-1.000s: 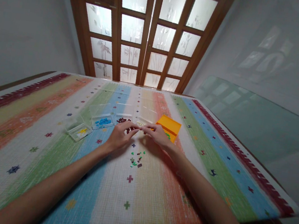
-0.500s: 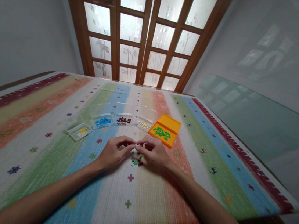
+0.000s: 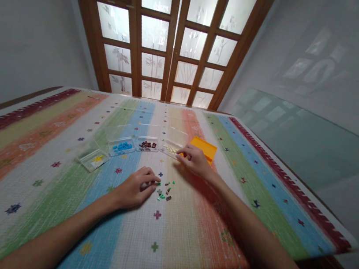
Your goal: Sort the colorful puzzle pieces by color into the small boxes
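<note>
Loose brown and green pieces [image 3: 168, 192]: scattered on the striped tablecloth [image 3: 134, 244], taken as clock centre. Step, as judged: a small piece being selected at the clear box [image 3: 166, 153] of cream pieces [image 3: 168, 149], placed at twelve o'clock. Called for, seemingly: a light fingertip pinch, with neighbouring pieces left undisturbed. Right hand [image 3: 196, 160]: reached out towards one o'clock, fingers bent together at the box's near right corner; any grip cannot be told. Left hand [image 3: 136, 188]: rested at nine o'clock, fingers curled, thumb near forefinger; whether anything is pinched cannot be told.
</note>
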Available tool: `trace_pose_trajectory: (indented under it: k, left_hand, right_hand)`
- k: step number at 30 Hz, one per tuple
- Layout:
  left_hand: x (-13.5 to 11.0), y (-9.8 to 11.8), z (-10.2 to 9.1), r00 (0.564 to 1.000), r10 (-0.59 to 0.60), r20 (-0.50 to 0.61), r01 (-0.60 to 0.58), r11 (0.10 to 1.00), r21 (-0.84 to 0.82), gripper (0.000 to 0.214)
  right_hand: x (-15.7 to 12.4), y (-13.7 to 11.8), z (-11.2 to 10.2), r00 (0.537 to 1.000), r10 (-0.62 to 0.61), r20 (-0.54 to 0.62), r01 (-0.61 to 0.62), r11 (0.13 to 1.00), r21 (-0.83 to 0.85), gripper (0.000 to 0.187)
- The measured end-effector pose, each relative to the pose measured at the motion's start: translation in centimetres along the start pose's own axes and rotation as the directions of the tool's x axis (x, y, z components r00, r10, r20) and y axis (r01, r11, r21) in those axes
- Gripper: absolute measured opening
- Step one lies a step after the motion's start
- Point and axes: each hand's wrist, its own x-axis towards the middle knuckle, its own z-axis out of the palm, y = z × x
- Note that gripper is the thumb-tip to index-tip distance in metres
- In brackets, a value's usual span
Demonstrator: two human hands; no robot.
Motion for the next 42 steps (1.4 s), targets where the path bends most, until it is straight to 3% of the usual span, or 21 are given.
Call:
trace_pose_trajectory:
  k: [5, 13, 18, 24, 31, 42]
  left_hand:
    - [-0.2, 0.0, 0.3, 0.999, 0.010, 0.043, -0.011, 0.999, 0.034, 0.019]
    - [-0.1, -0.3, 0.5, 0.999, -0.033, 0.015, 0.032, 0.998, 0.059, 0.016]
    - [-0.1, -0.5, 0.7, 0.999, -0.045, 0.001, 0.045, 0.996, 0.075, 0.015]
    - [-0.1, -0.3, 0.6, 0.999, -0.033, -0.012, 0.034, 0.996, 0.088, 0.017]
    - [-0.2, -0.2, 0.7, 0.999, -0.015, -0.029, 0.018, 0.994, 0.107, 0.017]
    - [-0.1, -0.3, 0.7, 1.000, -0.027, -0.009, 0.028, 0.993, 0.111, 0.017]
  right_hand:
    - [2.4, 1.6, 0.1, 0.994, 0.044, 0.096, -0.029, 0.988, -0.148, 0.015]
    - [3.6, 1.1, 0.5, 0.974, 0.140, 0.180, -0.073, 0.939, -0.337, 0.031]
    - [2.3, 0.9, -0.6, 0.987, 0.059, 0.153, -0.029, 0.981, -0.192, 0.028]
    - [-2.1, -1.3, -0.7, 0.957, 0.014, 0.290, -0.034, 0.997, 0.063, 0.014]
    - [-5.6, -3.5, 0.3, 0.944, 0.077, 0.321, -0.096, 0.994, 0.044, 0.011]
    - [-5.9, -3.0, 0.5, 0.959, 0.037, 0.281, -0.059, 0.996, 0.069, 0.012]
